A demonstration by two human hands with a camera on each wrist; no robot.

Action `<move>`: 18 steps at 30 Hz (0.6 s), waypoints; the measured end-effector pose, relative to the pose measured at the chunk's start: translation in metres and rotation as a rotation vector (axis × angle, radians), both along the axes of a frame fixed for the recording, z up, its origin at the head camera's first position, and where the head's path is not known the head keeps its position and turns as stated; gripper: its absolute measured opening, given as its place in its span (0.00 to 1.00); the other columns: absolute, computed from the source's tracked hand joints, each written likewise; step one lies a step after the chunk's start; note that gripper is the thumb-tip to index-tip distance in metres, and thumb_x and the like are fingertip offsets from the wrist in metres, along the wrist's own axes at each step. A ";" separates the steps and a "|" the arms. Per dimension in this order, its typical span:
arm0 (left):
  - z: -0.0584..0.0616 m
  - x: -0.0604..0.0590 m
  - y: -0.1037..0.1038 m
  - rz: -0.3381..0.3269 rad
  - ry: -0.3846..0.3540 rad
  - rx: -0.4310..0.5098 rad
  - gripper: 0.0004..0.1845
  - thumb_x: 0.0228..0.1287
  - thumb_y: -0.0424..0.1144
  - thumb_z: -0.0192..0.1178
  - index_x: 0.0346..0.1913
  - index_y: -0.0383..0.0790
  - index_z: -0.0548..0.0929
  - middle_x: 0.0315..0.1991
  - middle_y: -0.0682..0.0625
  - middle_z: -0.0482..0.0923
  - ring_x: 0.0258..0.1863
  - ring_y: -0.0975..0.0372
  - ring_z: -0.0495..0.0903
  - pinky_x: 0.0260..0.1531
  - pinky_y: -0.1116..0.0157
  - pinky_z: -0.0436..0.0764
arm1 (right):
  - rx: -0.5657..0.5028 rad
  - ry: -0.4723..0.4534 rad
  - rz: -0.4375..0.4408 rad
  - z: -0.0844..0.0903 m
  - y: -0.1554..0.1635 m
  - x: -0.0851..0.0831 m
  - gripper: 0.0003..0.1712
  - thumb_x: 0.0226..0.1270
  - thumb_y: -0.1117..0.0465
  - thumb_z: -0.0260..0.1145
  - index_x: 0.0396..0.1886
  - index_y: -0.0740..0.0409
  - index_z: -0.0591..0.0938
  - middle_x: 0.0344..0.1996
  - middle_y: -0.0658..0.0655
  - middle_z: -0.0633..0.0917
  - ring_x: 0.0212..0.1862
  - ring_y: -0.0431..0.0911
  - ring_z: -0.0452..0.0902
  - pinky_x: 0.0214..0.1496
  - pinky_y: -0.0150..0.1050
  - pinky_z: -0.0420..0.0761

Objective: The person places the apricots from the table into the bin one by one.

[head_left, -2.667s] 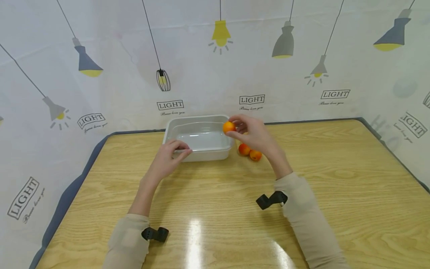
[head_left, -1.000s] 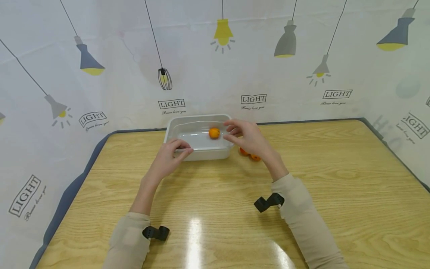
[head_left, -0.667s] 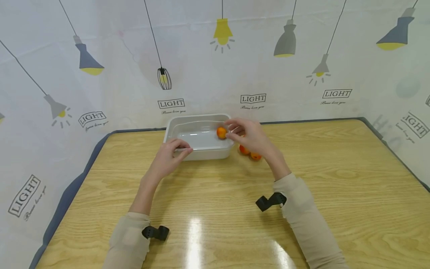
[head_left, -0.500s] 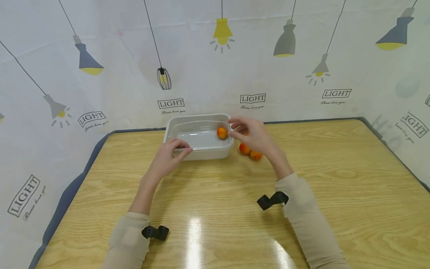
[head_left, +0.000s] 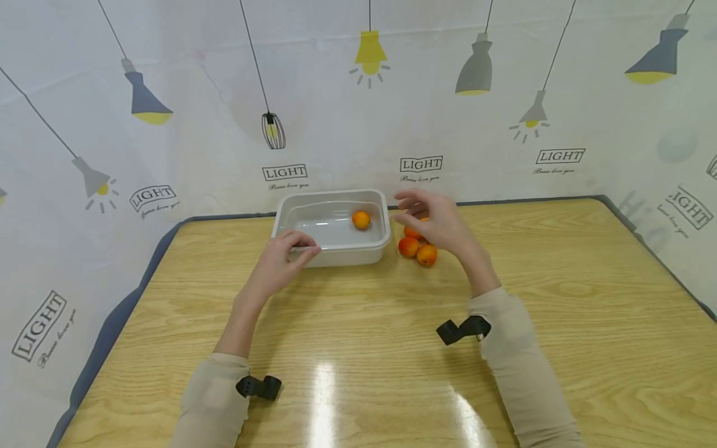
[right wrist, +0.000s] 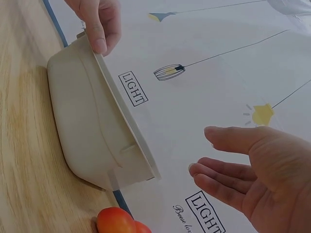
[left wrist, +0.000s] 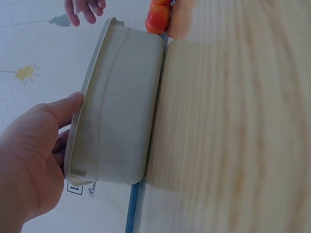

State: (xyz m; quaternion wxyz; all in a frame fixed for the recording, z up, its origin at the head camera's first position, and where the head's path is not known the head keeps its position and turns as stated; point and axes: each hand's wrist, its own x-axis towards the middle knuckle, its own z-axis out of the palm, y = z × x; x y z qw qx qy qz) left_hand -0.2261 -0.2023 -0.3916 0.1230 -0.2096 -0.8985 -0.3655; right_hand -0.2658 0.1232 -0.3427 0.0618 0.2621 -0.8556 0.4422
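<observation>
"Left hand [head_left: 277, 262] and right hand [head_left: 440, 221], head view: how do they stand?"

"The left pinches the near rim of a pale grey, rectangular plastic box [head_left: 350, 256] on the wood-grain tabletop [head_left: 358, 317]. The right hangs beside it, thumb and fingers apart, partly covering three round orange-red fruits [head_left: 426, 254]. One round orange fruit [head_left: 361, 219] lies inside the box."

"Left wrist view?"

"Left-hand digits on both sides of the rim; the box is upright."

"Right wrist?"

"Right thumb and fingers spread, away from the rim; fruits near the box's end."
</observation>
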 end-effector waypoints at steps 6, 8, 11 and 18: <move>0.001 0.000 0.000 0.001 0.001 -0.005 0.09 0.69 0.39 0.66 0.42 0.35 0.85 0.42 0.44 0.83 0.47 0.51 0.80 0.53 0.52 0.78 | -0.027 -0.010 -0.014 -0.001 0.007 -0.002 0.22 0.70 0.61 0.70 0.60 0.63 0.79 0.50 0.65 0.85 0.49 0.56 0.83 0.55 0.49 0.82; 0.001 0.000 0.000 0.000 -0.001 -0.005 0.09 0.70 0.39 0.66 0.42 0.35 0.85 0.42 0.44 0.83 0.47 0.52 0.80 0.53 0.52 0.78 | -0.036 -0.016 -0.016 -0.001 0.009 -0.003 0.22 0.70 0.62 0.70 0.60 0.63 0.79 0.50 0.65 0.85 0.49 0.56 0.83 0.55 0.48 0.82; 0.001 0.000 0.000 -0.001 -0.005 -0.007 0.09 0.70 0.39 0.66 0.42 0.35 0.85 0.42 0.44 0.83 0.47 0.52 0.80 0.53 0.53 0.78 | -0.037 -0.021 -0.023 -0.001 0.012 -0.004 0.22 0.70 0.61 0.70 0.60 0.63 0.79 0.50 0.65 0.85 0.49 0.56 0.84 0.55 0.48 0.82; 0.000 0.000 0.000 0.001 -0.006 -0.011 0.09 0.70 0.40 0.66 0.42 0.35 0.85 0.42 0.44 0.83 0.47 0.52 0.80 0.53 0.54 0.78 | -0.025 -0.052 -0.073 -0.005 0.022 -0.007 0.22 0.70 0.59 0.70 0.61 0.61 0.80 0.51 0.64 0.85 0.50 0.56 0.83 0.57 0.50 0.80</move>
